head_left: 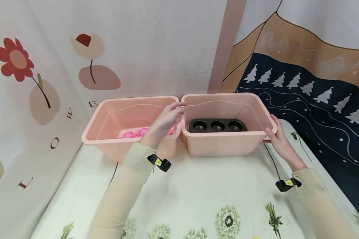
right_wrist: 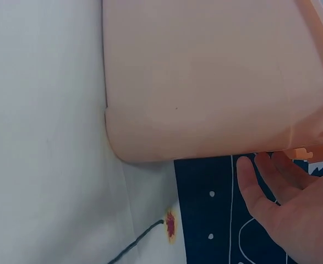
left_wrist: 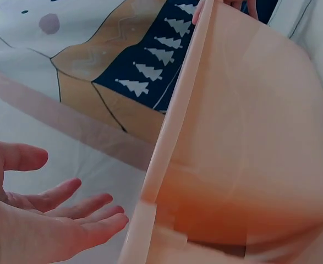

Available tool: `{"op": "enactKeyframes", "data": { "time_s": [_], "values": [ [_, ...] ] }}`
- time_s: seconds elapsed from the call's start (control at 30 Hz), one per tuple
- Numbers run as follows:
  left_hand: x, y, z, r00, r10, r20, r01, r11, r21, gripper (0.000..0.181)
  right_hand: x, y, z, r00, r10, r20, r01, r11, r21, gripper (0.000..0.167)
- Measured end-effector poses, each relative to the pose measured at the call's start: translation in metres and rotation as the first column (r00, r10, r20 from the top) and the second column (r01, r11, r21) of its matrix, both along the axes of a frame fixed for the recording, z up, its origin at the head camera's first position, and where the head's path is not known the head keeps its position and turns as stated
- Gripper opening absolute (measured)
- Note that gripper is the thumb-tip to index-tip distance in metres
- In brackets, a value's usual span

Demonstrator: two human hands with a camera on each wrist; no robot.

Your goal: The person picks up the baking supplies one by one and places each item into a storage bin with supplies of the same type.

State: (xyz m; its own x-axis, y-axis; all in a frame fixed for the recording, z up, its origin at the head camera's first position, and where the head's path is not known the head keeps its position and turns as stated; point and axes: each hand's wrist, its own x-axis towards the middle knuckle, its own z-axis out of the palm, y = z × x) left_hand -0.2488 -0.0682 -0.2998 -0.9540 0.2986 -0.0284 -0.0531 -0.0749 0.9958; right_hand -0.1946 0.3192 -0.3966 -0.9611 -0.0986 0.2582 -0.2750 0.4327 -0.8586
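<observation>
Two pink plastic bins stand side by side on the table. In the head view, the right bin (head_left: 216,144) contains a black muffin pan (head_left: 217,126) with round cups showing. Bright pink items (head_left: 137,133), some rounded, lie in the left bin (head_left: 107,141), partly hidden by its front wall and my left arm. My left hand (head_left: 167,119) hovers over the adjoining rims, fingers spread and holding nothing; the left wrist view shows the hand (left_wrist: 56,214) beside a bin rim. At the far-right rim, my right hand (head_left: 279,139) grips the right bin, fingers beneath the lip (right_wrist: 285,192).
A white cloth with printed flowers covers the table (head_left: 203,189). Behind the bins hangs a printed curtain (head_left: 155,49), and a dark blue tree-patterned cloth (head_left: 317,116) lies to the right. Black wrist cameras (head_left: 160,162) are strapped to both sleeves.
</observation>
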Motion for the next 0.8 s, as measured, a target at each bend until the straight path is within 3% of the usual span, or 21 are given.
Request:
{"op": "enactKeyframes", "data": {
  "time_s": [0.2, 0.43, 0.53, 0.63, 0.8],
  "values": [
    [0.0, -0.021, 0.001, 1.0, -0.006, -0.02, 0.005, 1.0, -0.031, 0.043, -0.001, 0.004, 0.003, 1.0, -0.005, -0.025, 0.008, 0.994, 0.112, 0.063],
    [0.007, -0.05, 0.0, 0.996, -0.029, -0.082, 0.015, 0.986, -0.163, 0.045, 0.005, 0.01, 0.017, 0.997, -0.061, 0.043, 0.048, 0.962, 0.267, 0.066],
    [0.01, -0.065, -0.002, 0.995, -0.027, -0.1, 0.006, 0.978, -0.209, 0.044, 0.006, 0.011, 0.021, 0.997, -0.073, 0.037, 0.058, 0.949, 0.31, 0.067],
    [0.013, -0.08, -0.002, 0.993, -0.021, -0.112, -0.005, 0.975, -0.224, 0.044, 0.009, 0.012, 0.025, 0.996, -0.094, -0.004, 0.089, 0.921, 0.38, 0.067],
    [0.02, -0.107, 0.002, 0.99, -0.005, -0.141, -0.031, 0.967, -0.253, 0.044, 0.015, 0.011, 0.035, 0.99, -0.135, -0.049, 0.141, 0.845, 0.516, 0.07]
  ]
}}
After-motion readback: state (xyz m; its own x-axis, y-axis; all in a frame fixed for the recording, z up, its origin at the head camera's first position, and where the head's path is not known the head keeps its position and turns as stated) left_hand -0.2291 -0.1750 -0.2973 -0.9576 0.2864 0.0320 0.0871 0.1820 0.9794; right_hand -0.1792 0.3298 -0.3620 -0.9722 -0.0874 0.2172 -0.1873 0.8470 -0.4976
